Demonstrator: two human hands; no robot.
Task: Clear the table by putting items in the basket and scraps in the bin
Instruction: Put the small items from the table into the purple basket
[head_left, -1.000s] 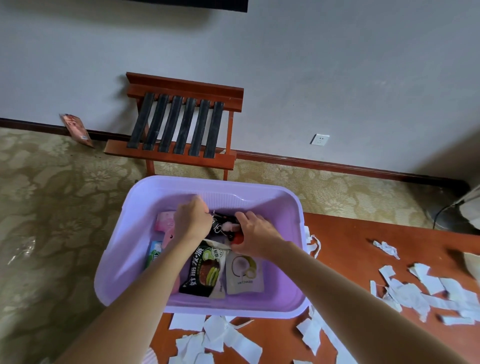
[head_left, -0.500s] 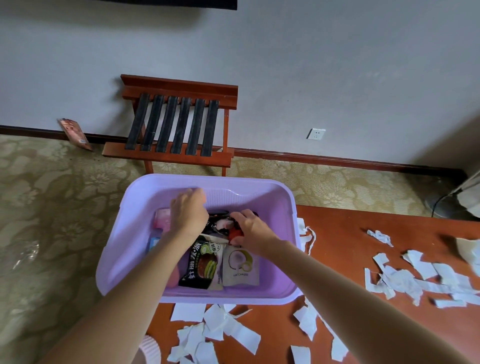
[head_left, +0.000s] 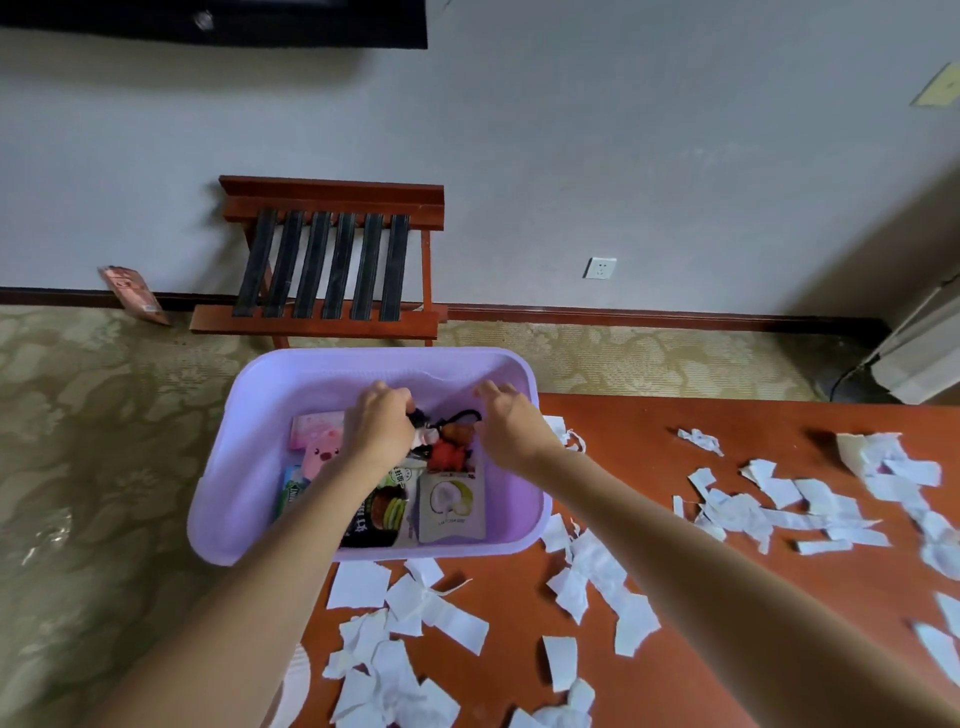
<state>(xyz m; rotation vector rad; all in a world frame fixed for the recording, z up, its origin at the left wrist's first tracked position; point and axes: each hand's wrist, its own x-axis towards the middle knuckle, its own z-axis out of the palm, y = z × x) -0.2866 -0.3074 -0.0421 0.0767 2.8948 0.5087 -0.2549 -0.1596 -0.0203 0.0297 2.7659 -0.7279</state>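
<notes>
A lilac plastic basket (head_left: 249, 395) sits on the left end of the red-brown table (head_left: 691, 639), overhanging its edge. Inside lie a black snack packet (head_left: 376, 514), a coconut pouch (head_left: 451, 501), a pink pig item (head_left: 321, 449), a green pack (head_left: 292, 491) and a bundle of small red, white and black trinkets (head_left: 449, 452). My left hand (head_left: 379, 423) is down in the basket, fingers curled on the dark end of that bundle. My right hand (head_left: 506, 421) hovers just right of the bundle, fingers apart and holding nothing. White paper scraps (head_left: 587, 571) litter the table.
More scraps lie at the right (head_left: 769, 509) and near the front edge (head_left: 384, 670). A white paper plate (head_left: 296, 686) pokes over the table's left edge. A wooden luggage rack (head_left: 332, 270) stands by the wall on the patterned carpet. A white appliance (head_left: 919, 353) is at far right.
My right hand has let go of the trinket bundle and moved right with its fingers spread. The bundle now rests in the basket. My left hand stays at it.
</notes>
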